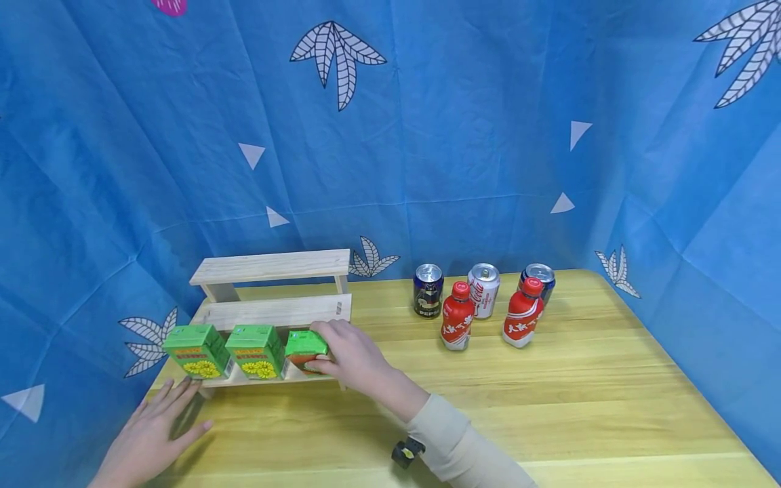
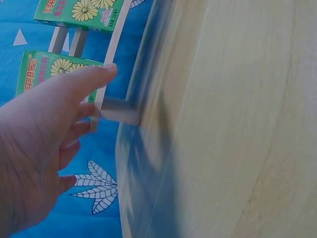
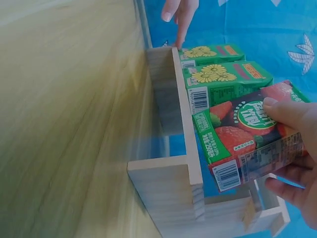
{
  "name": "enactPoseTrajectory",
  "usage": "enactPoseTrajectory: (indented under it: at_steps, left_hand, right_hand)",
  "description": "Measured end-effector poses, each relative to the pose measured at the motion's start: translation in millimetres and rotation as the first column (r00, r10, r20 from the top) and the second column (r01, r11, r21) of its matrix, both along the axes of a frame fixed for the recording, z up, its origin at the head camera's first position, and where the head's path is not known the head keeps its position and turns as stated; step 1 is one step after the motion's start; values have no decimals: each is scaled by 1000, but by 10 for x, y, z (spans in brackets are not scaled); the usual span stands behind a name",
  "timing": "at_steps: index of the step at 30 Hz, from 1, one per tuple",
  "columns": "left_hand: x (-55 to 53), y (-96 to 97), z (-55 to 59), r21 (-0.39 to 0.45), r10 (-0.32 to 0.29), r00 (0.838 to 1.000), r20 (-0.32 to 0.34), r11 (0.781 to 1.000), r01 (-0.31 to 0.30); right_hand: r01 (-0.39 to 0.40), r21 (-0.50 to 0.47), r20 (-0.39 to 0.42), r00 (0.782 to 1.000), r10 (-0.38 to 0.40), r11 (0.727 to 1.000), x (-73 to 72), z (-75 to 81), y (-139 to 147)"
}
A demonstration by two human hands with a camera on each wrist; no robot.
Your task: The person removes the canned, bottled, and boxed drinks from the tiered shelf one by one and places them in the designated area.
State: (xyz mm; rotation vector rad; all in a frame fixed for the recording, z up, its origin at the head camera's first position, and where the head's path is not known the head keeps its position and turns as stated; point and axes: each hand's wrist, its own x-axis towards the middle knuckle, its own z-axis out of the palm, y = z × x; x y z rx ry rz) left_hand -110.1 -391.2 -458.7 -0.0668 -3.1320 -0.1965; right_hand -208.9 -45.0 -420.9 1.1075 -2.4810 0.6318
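Observation:
My right hand (image 1: 350,356) grips a green drink carton with strawberries on it (image 3: 252,131) between thumb and fingers, at the right end of the lowest tier of a wooden three-step rack (image 1: 281,264). In the right wrist view the carton sits tilted at the rack's front strip. Left of it on the same tier stand two green cartons with yellow flowers, a middle one (image 1: 256,351) and a left one (image 1: 198,351). My left hand (image 1: 152,430) has its fingers extended, fingertips right at the rack's front left corner, holding nothing.
On the wooden table (image 1: 549,407), right of the rack, stand two red bottles, one nearer the rack (image 1: 457,318) and another (image 1: 523,315). Behind them are a dark Pepsi can (image 1: 428,291), a white cola can (image 1: 484,291) and a partly hidden dark can (image 1: 539,272). Blue curtains (image 1: 457,135) hang around.

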Motion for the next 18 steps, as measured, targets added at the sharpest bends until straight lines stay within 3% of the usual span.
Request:
enactPoseTrajectory:
  at_steps: [6, 18]
  left_hand:
    - [-9, -6, -7, -10, 7, 1000, 7, 1000, -7]
    - [-9, -9, -10, -22, 4, 1000, 1, 1000, -4]
  right_hand:
    - [-7, 1, -74, 997, 7, 1000, 31, 32, 84]
    - [-74, -45, -90, 993, 70, 996, 72, 77, 392]
